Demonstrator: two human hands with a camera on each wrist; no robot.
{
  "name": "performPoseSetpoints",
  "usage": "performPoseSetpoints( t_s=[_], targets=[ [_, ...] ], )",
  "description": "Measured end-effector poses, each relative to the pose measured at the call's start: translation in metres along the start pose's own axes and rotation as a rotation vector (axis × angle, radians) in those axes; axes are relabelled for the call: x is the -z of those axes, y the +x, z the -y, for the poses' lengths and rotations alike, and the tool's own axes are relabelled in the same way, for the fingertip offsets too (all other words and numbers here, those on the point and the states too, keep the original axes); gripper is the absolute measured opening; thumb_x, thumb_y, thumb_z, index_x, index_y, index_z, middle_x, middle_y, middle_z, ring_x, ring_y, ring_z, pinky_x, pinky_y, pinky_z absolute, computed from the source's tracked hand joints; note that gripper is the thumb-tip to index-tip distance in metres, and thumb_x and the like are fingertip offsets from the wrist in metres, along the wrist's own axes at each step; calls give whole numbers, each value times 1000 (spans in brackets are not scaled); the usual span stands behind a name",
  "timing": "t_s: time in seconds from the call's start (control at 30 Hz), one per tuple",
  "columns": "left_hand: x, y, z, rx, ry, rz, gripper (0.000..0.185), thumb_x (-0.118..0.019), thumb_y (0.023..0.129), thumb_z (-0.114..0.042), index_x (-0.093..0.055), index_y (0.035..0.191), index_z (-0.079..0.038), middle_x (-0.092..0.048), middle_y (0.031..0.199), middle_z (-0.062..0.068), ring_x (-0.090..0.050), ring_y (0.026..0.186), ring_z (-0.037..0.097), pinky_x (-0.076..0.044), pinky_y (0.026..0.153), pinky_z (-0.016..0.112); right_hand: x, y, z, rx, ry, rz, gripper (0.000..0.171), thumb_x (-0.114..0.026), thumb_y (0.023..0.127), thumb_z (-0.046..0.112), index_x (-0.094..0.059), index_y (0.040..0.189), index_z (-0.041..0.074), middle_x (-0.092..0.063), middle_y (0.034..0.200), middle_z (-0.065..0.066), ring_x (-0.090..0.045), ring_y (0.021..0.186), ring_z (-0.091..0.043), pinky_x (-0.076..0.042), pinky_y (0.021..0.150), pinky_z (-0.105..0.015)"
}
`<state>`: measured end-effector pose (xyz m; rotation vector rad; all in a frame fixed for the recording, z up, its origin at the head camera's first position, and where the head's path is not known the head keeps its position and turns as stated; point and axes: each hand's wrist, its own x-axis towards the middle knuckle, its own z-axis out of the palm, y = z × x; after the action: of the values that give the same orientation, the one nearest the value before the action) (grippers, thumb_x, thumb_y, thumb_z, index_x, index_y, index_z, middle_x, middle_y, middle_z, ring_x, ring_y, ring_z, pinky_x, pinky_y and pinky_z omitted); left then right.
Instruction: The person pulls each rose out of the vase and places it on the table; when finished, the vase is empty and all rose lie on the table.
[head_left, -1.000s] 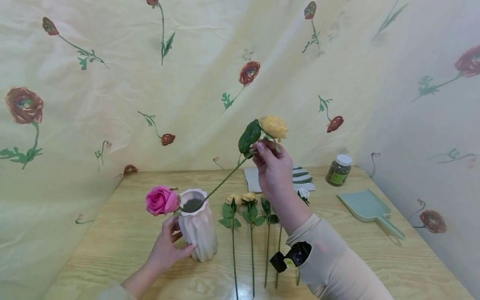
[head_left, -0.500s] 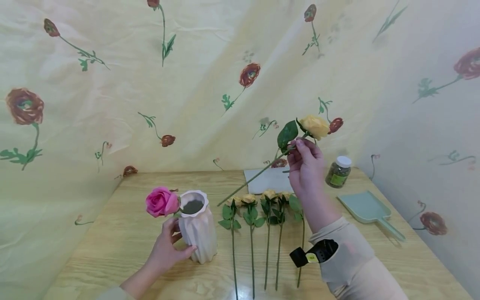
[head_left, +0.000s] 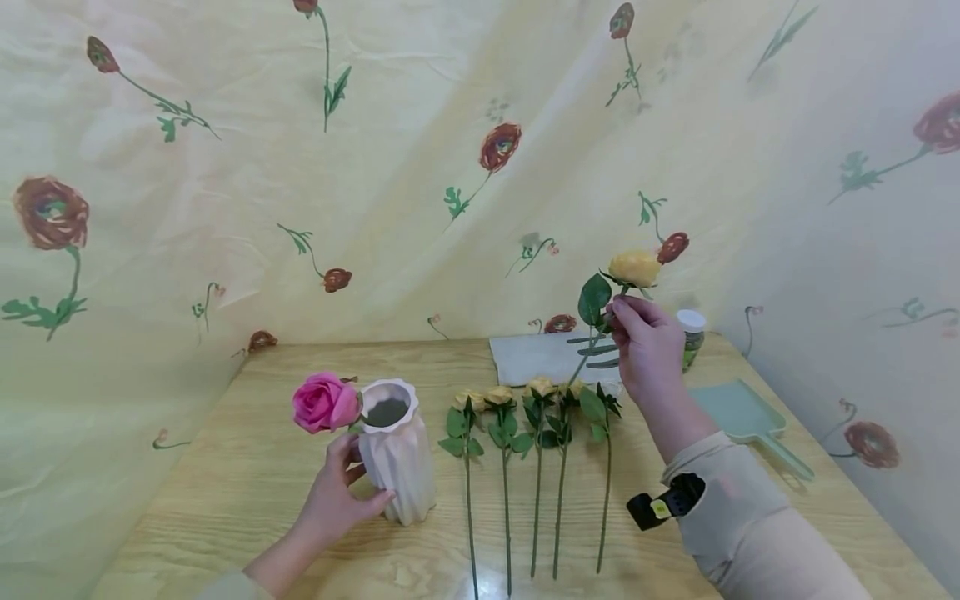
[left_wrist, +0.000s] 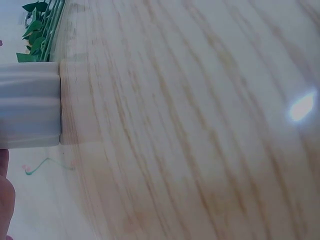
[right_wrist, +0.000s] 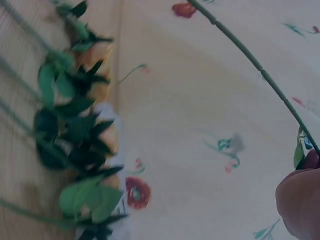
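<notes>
My left hand (head_left: 337,492) grips the side of a white fluted vase (head_left: 405,479), thumb in front and fingers behind. The vase stands upright on the table; its lower wall (left_wrist: 30,105) also shows in the left wrist view. A pink rose (head_left: 325,402) leans out over the left of its rim. In my right hand (head_left: 652,350), thumb and fingertips pinch a yellow rose (head_left: 633,268) just below the bloom. The rose's green stem (right_wrist: 245,50) slants down to the left, above several roses (head_left: 499,398) lying side by side right of the vase.
Behind the lying roses is a flat white piece with dark green stripes (head_left: 532,358). A lidded jar (head_left: 692,323) stands at the back right, partly behind my right hand. A pale green dustpan (head_left: 738,408) lies on the right. A flower-patterned sheet (head_left: 405,167) hangs behind the table.
My right hand has carried the yellow rose rightward, its stem moving from the vase mouth to above the lying roses and turning steeper. My left hand stays on the vase.
</notes>
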<state>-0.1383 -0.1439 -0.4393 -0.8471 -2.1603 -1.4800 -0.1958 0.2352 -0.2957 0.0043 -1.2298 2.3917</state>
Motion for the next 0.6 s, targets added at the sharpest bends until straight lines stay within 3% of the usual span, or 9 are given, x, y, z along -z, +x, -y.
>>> performPoseSetpoints(
  t_s=[0.27, 0.43, 0.6],
  targets=[
    [3, 7, -25, 10, 25, 31, 81, -74, 52, 14, -24, 116, 8, -46, 100, 16, -49, 86, 11, -48, 73, 25, 32, 5, 2, -69, -230, 6, 7, -65, 76, 4, -64, 82, 2, -61, 77, -4, -57, 65, -11, -45, 54, -19],
    [2, 7, -24, 10, 25, 17, 82, -74, 50, 15, -25, 115, 8, -47, 99, 15, -50, 85, 13, -48, 72, 28, 50, 3, 2, -178, -422, 17, 20, -65, 77, 12, -61, 92, 1, -62, 79, 1, -57, 69, -9, -45, 58, -18],
    [1, 7, -23, 1, 17, -10, 83, -74, 47, 16, -27, 114, 7, -48, 99, 14, -50, 84, 12, -49, 71, 29, 67, 3, 1, -231, -588, 30, 39, -64, 78, 21, -52, 107, -3, -60, 84, 4, -57, 75, -8, -45, 61, -16]
  ],
)
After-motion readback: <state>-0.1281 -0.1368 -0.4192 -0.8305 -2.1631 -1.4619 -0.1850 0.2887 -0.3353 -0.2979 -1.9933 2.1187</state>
